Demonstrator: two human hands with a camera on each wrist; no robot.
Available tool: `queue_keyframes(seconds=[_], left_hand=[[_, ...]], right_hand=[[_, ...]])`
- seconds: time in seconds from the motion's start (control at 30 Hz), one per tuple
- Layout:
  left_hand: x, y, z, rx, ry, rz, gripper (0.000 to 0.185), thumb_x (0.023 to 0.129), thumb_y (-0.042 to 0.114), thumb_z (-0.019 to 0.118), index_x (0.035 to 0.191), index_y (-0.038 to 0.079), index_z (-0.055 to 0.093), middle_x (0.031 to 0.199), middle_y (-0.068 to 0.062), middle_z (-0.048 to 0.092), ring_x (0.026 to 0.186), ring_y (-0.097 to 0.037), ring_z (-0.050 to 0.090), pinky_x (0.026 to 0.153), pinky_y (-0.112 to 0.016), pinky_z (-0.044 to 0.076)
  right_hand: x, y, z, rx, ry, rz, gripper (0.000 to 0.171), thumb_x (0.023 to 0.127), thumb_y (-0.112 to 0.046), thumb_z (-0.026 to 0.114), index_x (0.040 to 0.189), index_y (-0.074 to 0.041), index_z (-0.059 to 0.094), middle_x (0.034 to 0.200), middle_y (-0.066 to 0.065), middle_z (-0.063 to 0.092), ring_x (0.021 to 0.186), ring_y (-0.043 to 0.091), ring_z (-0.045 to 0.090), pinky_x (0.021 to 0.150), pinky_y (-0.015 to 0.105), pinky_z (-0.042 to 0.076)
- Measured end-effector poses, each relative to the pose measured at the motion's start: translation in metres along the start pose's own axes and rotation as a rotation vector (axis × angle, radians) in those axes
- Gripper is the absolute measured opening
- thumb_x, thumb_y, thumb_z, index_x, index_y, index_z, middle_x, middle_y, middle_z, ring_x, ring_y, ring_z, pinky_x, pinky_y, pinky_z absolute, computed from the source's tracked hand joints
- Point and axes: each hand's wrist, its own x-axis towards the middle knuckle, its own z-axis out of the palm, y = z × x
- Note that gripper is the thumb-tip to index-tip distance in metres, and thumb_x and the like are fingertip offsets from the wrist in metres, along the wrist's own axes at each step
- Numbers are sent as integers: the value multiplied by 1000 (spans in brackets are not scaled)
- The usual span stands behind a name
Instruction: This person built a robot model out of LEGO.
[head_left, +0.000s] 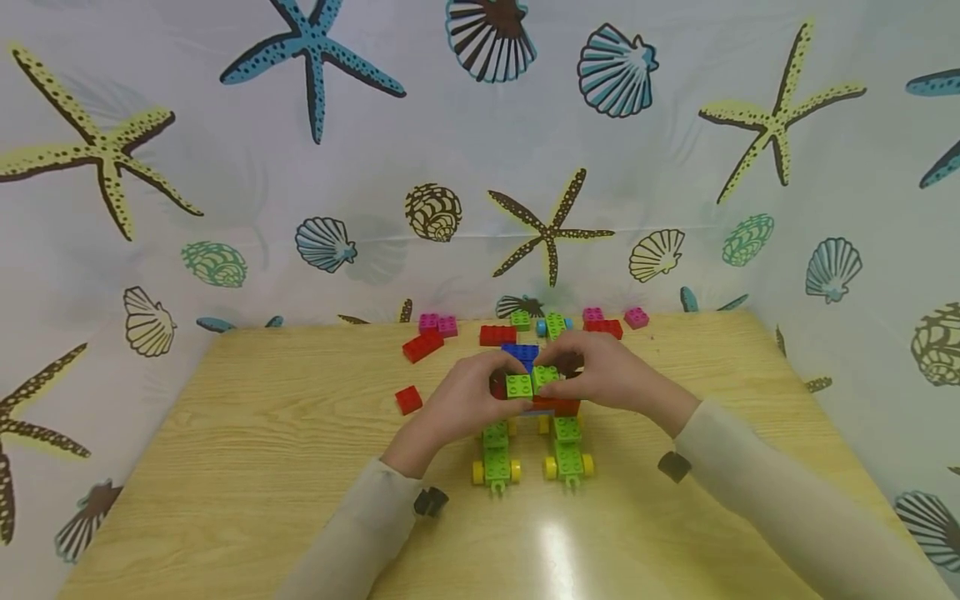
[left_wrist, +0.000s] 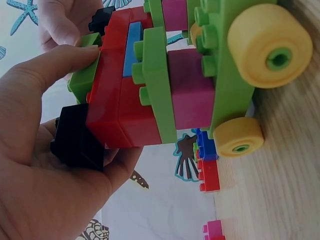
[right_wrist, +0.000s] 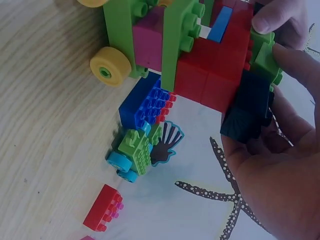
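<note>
A toy-brick vehicle stands on two green wheeled bases (head_left: 497,462) with yellow wheels (left_wrist: 270,45). Pink bricks (left_wrist: 190,90), green plates, red bricks (left_wrist: 107,95) and a light blue piece (right_wrist: 220,25) are stacked above. A black brick (left_wrist: 77,137) sits at either end of the red bricks. My left hand (head_left: 468,396) grips the left end, its thumb against the left green brick (head_left: 519,386) on top. With thumb and fingers my right hand (head_left: 600,371) pinches the right green brick (head_left: 546,379), which looks tilted. Fingers partly hide the upper bricks.
Behind the vehicle lie a blue brick (head_left: 520,352), a green piece with light blue wheels (head_left: 555,325) and several red and pink bricks (head_left: 423,345). A single red brick (head_left: 408,400) is to the left. Patterned cloth (head_left: 420,275) stands along the table's back edge.
</note>
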Motion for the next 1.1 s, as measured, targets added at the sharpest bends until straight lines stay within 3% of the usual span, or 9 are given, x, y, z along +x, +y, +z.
queue_keyframes(seconds=[0.17, 0.5, 0.77, 1.1], left_hand=[[1, 0, 0, -2, -9, 15, 37, 96, 27, 91, 128, 16, 75, 112, 1, 74, 95, -19, 63, 83, -32, 58], [0, 0, -1, 1, -16, 41, 33, 97, 26, 89, 125, 15, 75, 109, 0, 73, 94, -20, 63, 80, -30, 56], [0, -3, 0, -4, -17, 59, 32, 98, 26, 89, 124, 16, 74, 107, 1, 71, 91, -18, 62, 79, -30, 56], [0, -2, 0, 3, -20, 78, 32, 98, 26, 88, 124, 15, 75, 109, 0, 72, 91, -17, 62, 79, -29, 56]], right_hand=[[0, 0, 4, -30, -9, -4, 34, 98, -28, 89, 129, -17, 80, 125, 2, 78, 106, 21, 66, 97, 37, 62], [4, -2, 5, -65, -34, -18, 34, 95, -33, 91, 124, -17, 82, 120, 0, 79, 106, 20, 68, 100, 41, 63], [6, -1, 6, -81, -45, -13, 34, 95, -35, 92, 123, -20, 83, 115, -3, 79, 102, 19, 64, 90, 33, 59], [-1, 8, 11, -5, -6, 1, 36, 98, -32, 89, 130, -19, 80, 121, 0, 79, 104, 19, 70, 95, 35, 64]])
